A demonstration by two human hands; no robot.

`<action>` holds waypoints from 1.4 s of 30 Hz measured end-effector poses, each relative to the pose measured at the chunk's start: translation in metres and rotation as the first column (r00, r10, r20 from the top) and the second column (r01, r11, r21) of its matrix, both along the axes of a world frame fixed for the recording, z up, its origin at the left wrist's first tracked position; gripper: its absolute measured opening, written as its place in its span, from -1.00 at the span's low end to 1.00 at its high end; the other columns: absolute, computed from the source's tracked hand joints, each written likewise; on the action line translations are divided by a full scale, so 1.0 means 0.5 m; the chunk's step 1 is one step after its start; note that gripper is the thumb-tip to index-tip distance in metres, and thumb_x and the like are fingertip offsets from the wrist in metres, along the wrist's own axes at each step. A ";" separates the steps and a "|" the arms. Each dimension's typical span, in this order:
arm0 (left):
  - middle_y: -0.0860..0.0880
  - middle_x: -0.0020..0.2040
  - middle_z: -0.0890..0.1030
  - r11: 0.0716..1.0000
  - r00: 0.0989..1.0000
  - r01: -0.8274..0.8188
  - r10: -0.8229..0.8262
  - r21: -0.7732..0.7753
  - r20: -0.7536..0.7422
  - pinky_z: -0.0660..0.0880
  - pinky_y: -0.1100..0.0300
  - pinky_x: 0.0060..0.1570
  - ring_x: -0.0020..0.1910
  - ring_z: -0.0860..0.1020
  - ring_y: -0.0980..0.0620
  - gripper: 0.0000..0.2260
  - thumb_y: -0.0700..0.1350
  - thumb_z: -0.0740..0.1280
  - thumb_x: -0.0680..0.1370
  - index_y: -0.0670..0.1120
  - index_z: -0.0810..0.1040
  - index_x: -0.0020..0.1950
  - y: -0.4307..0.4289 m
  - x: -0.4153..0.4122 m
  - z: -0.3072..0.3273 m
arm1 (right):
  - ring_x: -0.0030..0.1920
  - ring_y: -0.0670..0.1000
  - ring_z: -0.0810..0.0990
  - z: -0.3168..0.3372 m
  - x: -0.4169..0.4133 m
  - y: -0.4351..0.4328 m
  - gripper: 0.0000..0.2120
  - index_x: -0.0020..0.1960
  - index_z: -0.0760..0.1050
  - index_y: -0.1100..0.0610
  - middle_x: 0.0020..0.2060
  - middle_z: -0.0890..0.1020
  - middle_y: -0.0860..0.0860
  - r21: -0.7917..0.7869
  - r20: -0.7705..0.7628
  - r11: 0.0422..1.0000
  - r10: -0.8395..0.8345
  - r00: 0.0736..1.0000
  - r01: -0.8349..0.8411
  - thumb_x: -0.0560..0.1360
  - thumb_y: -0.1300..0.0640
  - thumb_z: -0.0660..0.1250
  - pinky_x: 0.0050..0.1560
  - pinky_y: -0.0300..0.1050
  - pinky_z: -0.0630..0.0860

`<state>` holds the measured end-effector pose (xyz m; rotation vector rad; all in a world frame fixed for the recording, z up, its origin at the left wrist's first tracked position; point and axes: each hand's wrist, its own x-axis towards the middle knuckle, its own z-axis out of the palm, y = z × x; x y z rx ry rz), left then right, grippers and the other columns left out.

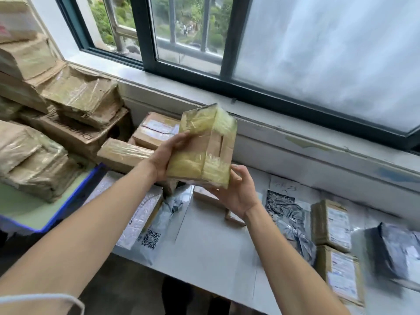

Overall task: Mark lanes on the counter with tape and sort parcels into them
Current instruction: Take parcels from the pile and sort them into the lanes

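Parcel [205, 147] aloft, both hands' grip, counter [204, 246] below

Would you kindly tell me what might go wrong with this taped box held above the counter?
The tape-wrapped brown cardboard box is gripped at its side by the left hand and at its lower corner by the right hand; the glossy tape may let it slip onto the grey counter.
The pale plastic mailer with a QR code lies at that counter's front edge; a forearm could sweep it off.
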<state>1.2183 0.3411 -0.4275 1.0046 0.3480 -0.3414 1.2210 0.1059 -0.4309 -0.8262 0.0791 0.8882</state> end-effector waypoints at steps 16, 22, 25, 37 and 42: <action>0.04 0.17 0.65 0.912 0.992 0.118 -0.122 0.392 -0.015 0.53 0.08 0.05 0.13 0.61 0.00 -0.40 0.34 0.38 0.39 0.02 0.53 0.31 -0.118 0.062 -0.022 | 0.16 0.07 0.62 -0.028 0.066 -0.050 -0.51 0.33 0.47 0.04 0.17 0.64 0.02 -0.547 0.433 0.689 -0.253 0.865 0.475 0.45 -0.02 0.48 0.18 0.20 0.57; 0.01 -0.03 0.69 0.928 0.997 0.013 -0.039 0.372 0.064 0.57 0.22 -0.30 -0.12 0.66 0.11 -0.73 -0.15 0.47 0.49 -0.01 0.62 0.18 -0.131 0.045 -0.024 | 0.22 0.01 0.57 -0.034 0.068 -0.066 -0.54 0.49 0.29 0.08 0.27 0.56 0.00 -0.592 0.360 0.671 -0.276 0.891 0.447 0.62 0.12 0.26 0.26 0.02 0.52; -0.07 0.03 0.69 0.937 0.997 -0.038 0.010 0.348 0.080 0.58 0.22 -0.31 -0.12 0.67 0.10 -0.67 -0.15 0.48 0.48 -0.09 0.61 0.23 -0.149 0.041 -0.018 | 0.09 0.00 0.65 -0.023 0.049 -0.069 -0.65 0.32 0.50 0.07 0.11 0.68 -0.01 -0.509 0.316 0.779 -0.228 0.921 0.367 0.65 -0.06 0.14 -0.09 -0.17 0.59; -0.06 0.05 0.69 0.933 0.995 0.001 -0.037 0.361 0.093 0.60 0.15 -0.25 -0.08 0.68 0.04 -0.64 -0.06 0.52 0.43 0.05 0.61 0.22 -0.165 0.038 -0.004 | 0.07 0.00 0.68 -0.036 0.030 -0.100 -0.42 0.40 0.36 0.09 0.19 0.64 0.06 -0.467 0.346 0.827 -0.156 0.925 0.314 0.44 -0.07 0.38 -0.15 -0.17 0.59; -0.06 0.05 0.70 0.929 0.995 0.026 -0.059 0.370 0.079 0.60 0.13 -0.22 -0.04 0.68 0.01 -0.64 -0.05 0.53 0.43 0.07 0.62 0.21 -0.168 0.036 -0.013 | 0.14 0.07 0.65 -0.046 0.025 -0.105 -0.37 0.45 0.30 0.12 0.23 0.61 0.10 -0.458 0.328 0.828 -0.182 0.927 0.325 0.47 -0.03 0.40 -0.01 -0.04 0.60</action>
